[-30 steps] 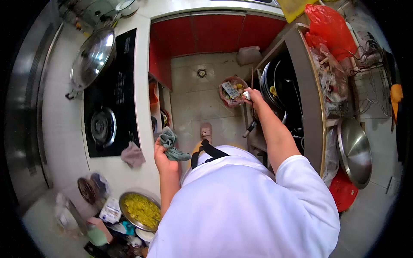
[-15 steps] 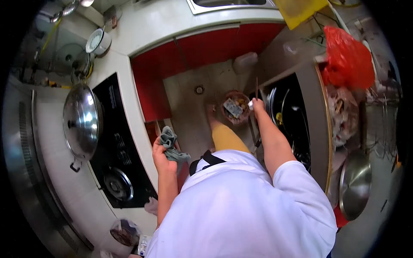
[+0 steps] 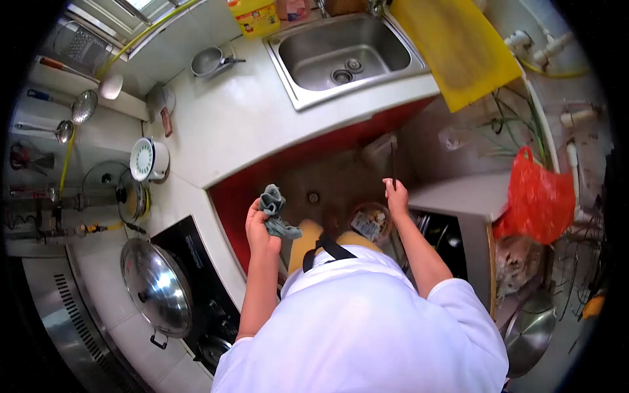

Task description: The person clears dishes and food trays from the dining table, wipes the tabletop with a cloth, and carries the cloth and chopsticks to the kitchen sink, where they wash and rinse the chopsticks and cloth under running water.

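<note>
My left hand (image 3: pixel 261 226) holds a crumpled grey-green cloth (image 3: pixel 275 211) in front of the red cabinet. My right hand (image 3: pixel 396 198) is closed around thin dark sticks (image 3: pixel 394 164) that point away from me, above the floor between the counter and the shelf unit. Anything else inside that fist is hidden. Below and left of it, a waste basket (image 3: pixel 371 221) with rubbish in it stands on the floor. Ahead lies a steel sink (image 3: pixel 344 56) set in the white counter (image 3: pixel 242 124).
A lidded wok (image 3: pixel 156 287) sits on the black stove at left. An enamel pot (image 3: pixel 148 159) stands beyond it. A yellow board (image 3: pixel 458 52) overhangs the counter right of the sink. A red bag (image 3: pixel 534 200) rests on the right-hand unit.
The view has swung toward the sink, and I have stepped forward. The cloth stays in my left hand. My right hand still grips the sticks, now farther from the basket.
</note>
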`<state>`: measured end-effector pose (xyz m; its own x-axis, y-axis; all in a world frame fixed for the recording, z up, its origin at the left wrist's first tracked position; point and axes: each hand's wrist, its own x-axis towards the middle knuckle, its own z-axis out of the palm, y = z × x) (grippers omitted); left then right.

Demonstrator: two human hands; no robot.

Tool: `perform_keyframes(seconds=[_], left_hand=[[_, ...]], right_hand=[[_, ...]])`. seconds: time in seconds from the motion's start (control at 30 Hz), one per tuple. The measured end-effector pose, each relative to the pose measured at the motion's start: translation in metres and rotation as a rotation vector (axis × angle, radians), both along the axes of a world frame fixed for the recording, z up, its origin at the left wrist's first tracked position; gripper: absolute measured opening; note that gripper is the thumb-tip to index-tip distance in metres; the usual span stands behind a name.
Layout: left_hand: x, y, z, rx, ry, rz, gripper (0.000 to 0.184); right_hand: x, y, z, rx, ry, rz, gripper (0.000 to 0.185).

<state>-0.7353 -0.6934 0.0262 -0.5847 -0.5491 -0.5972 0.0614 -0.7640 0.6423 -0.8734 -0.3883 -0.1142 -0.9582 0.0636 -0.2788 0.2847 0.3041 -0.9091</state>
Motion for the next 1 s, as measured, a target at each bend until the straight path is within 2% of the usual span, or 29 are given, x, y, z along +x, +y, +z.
perform_keyframes(seconds=[0.03, 0.1, 0.13, 0.23, 0.3, 0.47, 0.57, 0.6, 0.67, 0.8, 0.9, 0.93, 1.0], left_hand=[[-0.02, -0.009, -0.002, 0.0, 0.012, -0.019, 0.039], [-0.06, -0.021, -0.004, -0.001, 0.059, -0.032, 0.039], [-0.073, -0.02, 0.001, 0.027, 0.068, -0.076, 0.04], [-0.138, -0.039, 0.002, 0.12, 0.101, -0.136, 0.042], [-0.179, -0.05, 0.0, 0.098, 0.139, -0.246, 0.042], [-0.289, -0.076, -0.019, 0.171, 0.166, -0.368, 0.04], [-0.345, -0.09, -0.033, 0.202, 0.166, -0.405, 0.042], [-0.361, -0.093, -0.03, 0.202, 0.14, -0.437, 0.044], [-0.388, -0.099, -0.057, 0.224, 0.084, -0.441, 0.045], [-0.438, -0.1, -0.094, 0.269, 0.016, -0.459, 0.049], [-0.459, -0.098, -0.111, 0.285, -0.081, -0.432, 0.051], [-0.468, -0.098, -0.121, 0.287, -0.112, -0.435, 0.051], [-0.477, -0.096, -0.125, 0.303, -0.129, -0.454, 0.055]], right_hand=[[-0.02, -0.016, 0.018, -0.004, 0.011, 0.002, 0.022], [-0.058, -0.047, 0.063, -0.263, -0.037, 0.052, 0.02], [-0.072, -0.056, 0.087, -0.298, -0.004, 0.056, 0.021], [-0.142, -0.102, 0.118, -0.184, 0.173, 0.108, 0.021], [-0.19, -0.129, 0.133, -0.177, 0.187, 0.139, 0.021], [-0.324, -0.194, 0.124, -0.191, 0.341, 0.187, 0.02], [-0.394, -0.236, 0.12, -0.127, 0.445, 0.126, 0.029], [-0.412, -0.247, 0.122, -0.07, 0.446, 0.093, 0.035], [-0.437, -0.266, 0.126, 0.012, 0.417, 0.06, 0.05], [-0.479, -0.291, 0.126, 0.063, 0.501, 0.013, 0.058], [-0.498, -0.295, 0.123, 0.017, 0.38, 0.078, 0.054], [-0.503, -0.298, 0.118, -0.055, 0.409, 0.058, 0.047], [-0.502, -0.292, 0.118, -0.041, 0.412, 0.083, 0.045]])
